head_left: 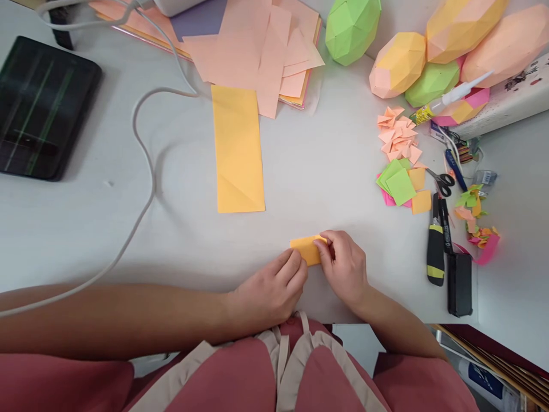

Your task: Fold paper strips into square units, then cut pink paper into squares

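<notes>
A small folded piece of orange paper [307,247] is between my two hands near the table's front edge. My left hand [274,284] is closed, with thumb and fingertips on the paper's lower left part. At its right end, my right hand [345,263] pinches the paper between thumb and forefinger. Farther up the table lies a larger orange paper strip [238,151], flat and creased near its lower end.
Pink paper sheets [244,46] are stacked at the back. Folded paper eggs [354,28], a pile of pink folded pieces [398,136], green paper squares [400,186], scissors [444,182] and a utility knife [436,252] lie right. A white cable [148,166] and black tablet [45,109] are left.
</notes>
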Tool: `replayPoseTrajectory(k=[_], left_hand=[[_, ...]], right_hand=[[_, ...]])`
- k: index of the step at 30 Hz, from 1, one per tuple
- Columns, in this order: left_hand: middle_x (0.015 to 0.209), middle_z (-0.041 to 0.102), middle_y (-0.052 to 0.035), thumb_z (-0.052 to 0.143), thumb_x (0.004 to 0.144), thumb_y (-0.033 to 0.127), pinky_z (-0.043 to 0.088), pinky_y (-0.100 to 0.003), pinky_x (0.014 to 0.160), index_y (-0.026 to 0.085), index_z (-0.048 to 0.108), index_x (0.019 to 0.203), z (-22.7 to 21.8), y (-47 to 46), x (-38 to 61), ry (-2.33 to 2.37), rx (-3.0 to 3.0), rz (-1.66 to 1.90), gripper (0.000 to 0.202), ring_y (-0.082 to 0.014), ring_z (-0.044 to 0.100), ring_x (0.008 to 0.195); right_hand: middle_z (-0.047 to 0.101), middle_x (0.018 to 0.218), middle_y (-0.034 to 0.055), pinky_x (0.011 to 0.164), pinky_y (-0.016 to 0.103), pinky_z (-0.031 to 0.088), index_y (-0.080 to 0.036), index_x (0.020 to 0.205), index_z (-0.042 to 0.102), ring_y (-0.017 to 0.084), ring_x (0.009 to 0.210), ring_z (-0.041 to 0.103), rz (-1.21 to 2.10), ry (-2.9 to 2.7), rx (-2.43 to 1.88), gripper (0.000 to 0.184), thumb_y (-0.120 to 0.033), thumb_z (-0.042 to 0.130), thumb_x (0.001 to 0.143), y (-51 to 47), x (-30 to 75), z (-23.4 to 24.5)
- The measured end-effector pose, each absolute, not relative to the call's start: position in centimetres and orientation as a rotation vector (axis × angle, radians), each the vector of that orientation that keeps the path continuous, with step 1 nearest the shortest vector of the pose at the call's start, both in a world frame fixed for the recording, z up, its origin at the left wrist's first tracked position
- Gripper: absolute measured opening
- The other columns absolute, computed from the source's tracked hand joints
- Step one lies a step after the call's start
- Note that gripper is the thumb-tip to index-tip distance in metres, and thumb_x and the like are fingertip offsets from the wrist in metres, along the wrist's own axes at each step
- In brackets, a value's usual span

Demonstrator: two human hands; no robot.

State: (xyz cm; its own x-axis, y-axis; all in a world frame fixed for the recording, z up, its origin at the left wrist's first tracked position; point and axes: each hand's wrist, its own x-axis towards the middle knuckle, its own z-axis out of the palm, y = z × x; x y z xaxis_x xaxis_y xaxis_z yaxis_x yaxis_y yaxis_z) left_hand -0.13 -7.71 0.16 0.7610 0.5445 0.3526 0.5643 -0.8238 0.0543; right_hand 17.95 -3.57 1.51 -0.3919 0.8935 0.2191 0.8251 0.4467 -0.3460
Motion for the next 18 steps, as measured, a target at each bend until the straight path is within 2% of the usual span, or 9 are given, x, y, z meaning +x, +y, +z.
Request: replayPoseTrajectory(k=[5,9,18], left_hand=[[0.101,0.063,-0.0172,0.052,0.083,0.017,0.045,-0.046,0.09,0.005,0.066,0.088,-0.01,-7.79,-0.06,-0.913,-2.893,-0.608,0.02,-0.0306,0.06,0.096],[0.101,0.063,-0.0152,0.051,0.084,0.018,0.046,-0.045,0.089,0.008,0.066,0.087,-0.09,-7.87,-0.03,-0.919,-2.901,-0.576,0.018,-0.0289,0.06,0.095],[0.103,0.063,-0.0174,0.046,0.085,0.015,0.043,-0.047,0.094,0.006,0.065,0.095,0.54,-7.01,-0.26,-0.852,-2.926,-0.494,0.023,-0.0282,0.06,0.097]], right_hand=[[0.062,0.076,0.0029,0.063,0.026,0.049,-0.02,0.084,0.054,0.014,0.071,0.058,0.298,-2.337,-1.409,0.013,-0.014,0.046,0.091,-3.49,18.0,1.5],[0.061,0.076,0.0031,0.063,0.025,0.048,-0.02,0.082,0.055,0.014,0.073,0.058,0.279,-2.349,-1.4,0.015,-0.013,0.046,0.091,-3.53,18.01,1.44],[0.061,0.075,0.0029,0.063,0.026,0.05,-0.019,0.08,0.057,0.014,0.071,0.058,0.248,-2.344,-1.392,0.017,-0.012,0.046,0.091,-3.57,17.96,1.25]])
